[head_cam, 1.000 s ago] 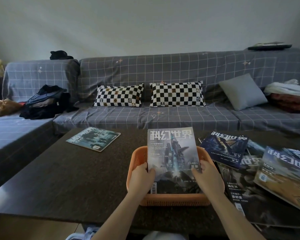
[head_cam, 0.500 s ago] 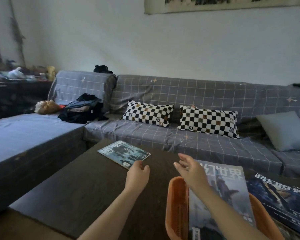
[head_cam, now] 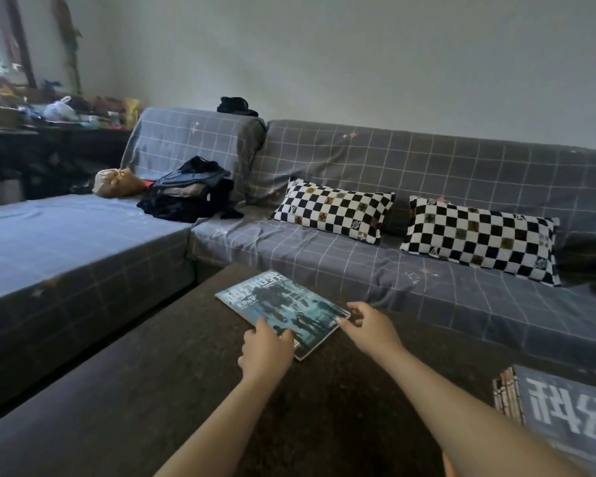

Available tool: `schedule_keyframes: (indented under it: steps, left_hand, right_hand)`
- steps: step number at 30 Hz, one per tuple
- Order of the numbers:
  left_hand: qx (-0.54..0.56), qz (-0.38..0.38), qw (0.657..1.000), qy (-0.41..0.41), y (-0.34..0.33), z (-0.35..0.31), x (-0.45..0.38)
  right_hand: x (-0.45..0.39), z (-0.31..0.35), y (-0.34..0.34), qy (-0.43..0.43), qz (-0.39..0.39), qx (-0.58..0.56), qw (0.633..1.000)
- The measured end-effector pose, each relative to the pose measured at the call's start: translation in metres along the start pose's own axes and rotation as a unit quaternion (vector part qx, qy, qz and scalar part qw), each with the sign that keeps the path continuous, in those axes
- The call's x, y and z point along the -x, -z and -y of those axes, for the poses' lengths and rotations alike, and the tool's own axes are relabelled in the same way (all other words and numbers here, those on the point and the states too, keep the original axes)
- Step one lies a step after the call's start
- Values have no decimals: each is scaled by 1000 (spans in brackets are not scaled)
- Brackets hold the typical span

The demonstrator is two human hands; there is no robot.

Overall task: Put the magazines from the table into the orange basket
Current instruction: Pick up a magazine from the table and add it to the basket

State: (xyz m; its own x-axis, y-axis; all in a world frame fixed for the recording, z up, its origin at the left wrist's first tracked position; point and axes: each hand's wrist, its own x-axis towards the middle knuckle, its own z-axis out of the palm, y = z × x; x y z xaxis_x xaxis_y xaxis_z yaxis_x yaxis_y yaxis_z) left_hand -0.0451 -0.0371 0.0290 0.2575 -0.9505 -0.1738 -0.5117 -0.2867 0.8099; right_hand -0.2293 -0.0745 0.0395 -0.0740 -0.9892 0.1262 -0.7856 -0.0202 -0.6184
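A teal magazine [head_cam: 283, 302] lies flat on the dark table [head_cam: 145, 390], near its far edge. My left hand [head_cam: 267, 349] covers the magazine's near corner, thumb at its left edge and fingers curled on the cover. My right hand [head_cam: 370, 330] is at the magazine's right corner, fingers apart, fingertips touching the edge. At the lower right, the orange basket [head_cam: 506, 395] shows only part of its slatted wall. A grey-blue magazine [head_cam: 565, 414] with large white characters sits in it.
A grey checked corner sofa [head_cam: 358, 270] wraps the table's far and left sides. On it lie two black-and-white checkered pillows [head_cam: 334, 210], a pile of dark clothes [head_cam: 186, 197] and a tan bag [head_cam: 117, 182]. A cluttered dark sideboard [head_cam: 49, 132] stands far left.
My view has swung left, away from the basket. Both hands let go of the magazine standing in the basket and reached forward to the teal magazine, which they now touch.
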Motion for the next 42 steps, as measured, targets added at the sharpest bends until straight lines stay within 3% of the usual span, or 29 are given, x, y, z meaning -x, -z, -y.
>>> schedule_keyframes:
  steps: [10,14,18,22,26,34,38,42]
  left_hand:
    - [-70,-45,997,4,-53,11,-52]
    - [-29,-44,998,29,-53,9,-59]
    - [53,-64,995,62,-38,6,-59]
    - [203,-59,968,138,-13,13,-46]
    - [340,31,924,172,2,45,-10]
    - [381,20,923,56,50,93,99]
    - [401,44,915,-4,85,91,154]
    - [381,76,920,-48,106,77,202]
  right_hand:
    - [-96,-27,-59,-64,105,129,984]
    - [-103,-24,-68,-58,86,205,973]
    - [-90,-18,-62,-78,117,229,963]
    - [-59,-11,-56,-134,140,175,965]
    - [-11,-4,-56,-168,144,126,967]
    - [101,30,-31,-215,187,-50,957]
    - [159,45,-3,-194,196,-191,942]
    - [212,52,38,-149,180,-255,938]
